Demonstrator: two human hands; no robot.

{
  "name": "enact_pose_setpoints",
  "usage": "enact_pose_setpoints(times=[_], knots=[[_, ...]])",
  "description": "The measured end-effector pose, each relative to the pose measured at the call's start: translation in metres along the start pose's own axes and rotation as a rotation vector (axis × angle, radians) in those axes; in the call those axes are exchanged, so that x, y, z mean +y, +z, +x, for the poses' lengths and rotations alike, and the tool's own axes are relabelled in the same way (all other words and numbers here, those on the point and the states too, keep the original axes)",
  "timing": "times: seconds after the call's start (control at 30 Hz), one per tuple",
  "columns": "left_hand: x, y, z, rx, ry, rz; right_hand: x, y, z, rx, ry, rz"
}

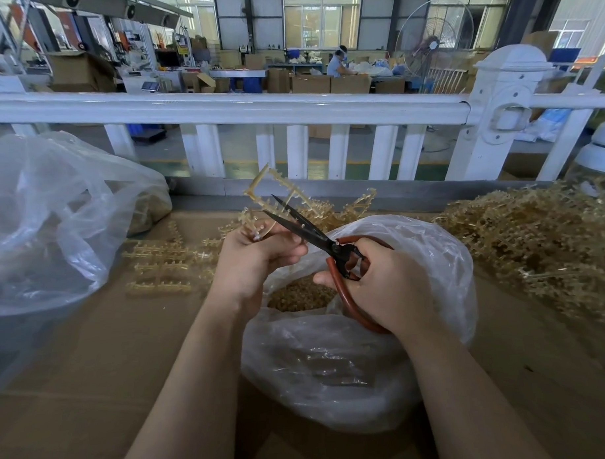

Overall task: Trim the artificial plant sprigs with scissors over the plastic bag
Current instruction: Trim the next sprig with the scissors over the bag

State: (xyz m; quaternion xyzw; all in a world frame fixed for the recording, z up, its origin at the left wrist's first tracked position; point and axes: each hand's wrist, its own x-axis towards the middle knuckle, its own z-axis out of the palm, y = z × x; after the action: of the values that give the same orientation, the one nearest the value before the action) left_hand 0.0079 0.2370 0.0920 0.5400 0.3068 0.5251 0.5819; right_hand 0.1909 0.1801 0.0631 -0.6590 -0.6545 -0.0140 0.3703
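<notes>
here the brown cardboard-covered worktable (93, 357) carries everything, backed by a white railing fence (221, 110) with the workshop floor beyond it. on the table's right side lies a large loose heap of tan plastic sprigs (534, 241), presumably the stock waiting to be cut; on the left sits a big crumpled clear plastic bag (47, 231), with some tan material showing at its far end.

in the middle, just in front of the person, stands the open-mouthed translucent plastic bag (350, 358), its inside holding a bed of small tan trimmings (300, 294). it sits directly under the hands, so whatever is snipped off should drop straight in rather than scatter on the table.

left of that bag, a few flat tan comb-like sprig frames (165, 265) lie side by side on the cardboard, well apart from the big heap; whether they are finished or waiting i cannot tell.

the left hand (257, 261) has its fingers curled round the base of a tan plastic sprig frame (259, 203), lifting it upright and above the bag's far rim so the stubs face the blades. the right hand (382, 288) is wrapped round the reddish-brown loop handles of the black-bladed scissors (308, 232), thumb through one loop. the blades are parted and point up and away, their tips reaching into the held sprig, seemingly ready to close on a stub. the two hands work close together but do not touch.
</notes>
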Motion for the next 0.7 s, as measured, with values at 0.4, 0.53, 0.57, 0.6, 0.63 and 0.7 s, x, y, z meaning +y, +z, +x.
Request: enact_pose_setpoints(times=[0.4,0.53,0.57,0.6,0.63,0.7], knots=[[-0.001,0.0003,-0.0001,0.009,-0.002,-0.053,0.0016,0.0027,-0.0005,0.008,0.023,0.045],[-0.0008,-0.0003,0.0007,0.025,-0.025,-0.106,0.0013,0.0031,-0.0001,0.002,0.038,0.055],[-0.001,0.0002,0.0007,0.034,-0.029,-0.11,0.0016,0.0029,-0.0002,0.004,0.037,0.056],[-0.0012,0.001,0.0007,0.045,-0.031,-0.116,0.0017,0.0026,-0.0005,0.005,0.037,0.056],[-0.0016,0.0014,0.0006,0.057,-0.028,-0.121,0.0015,0.0022,-0.0006,0.002,0.04,0.058],[-0.0022,0.0022,0.0009,0.082,-0.012,-0.124,0.0015,0.0016,-0.0006,-0.009,0.042,0.059]])
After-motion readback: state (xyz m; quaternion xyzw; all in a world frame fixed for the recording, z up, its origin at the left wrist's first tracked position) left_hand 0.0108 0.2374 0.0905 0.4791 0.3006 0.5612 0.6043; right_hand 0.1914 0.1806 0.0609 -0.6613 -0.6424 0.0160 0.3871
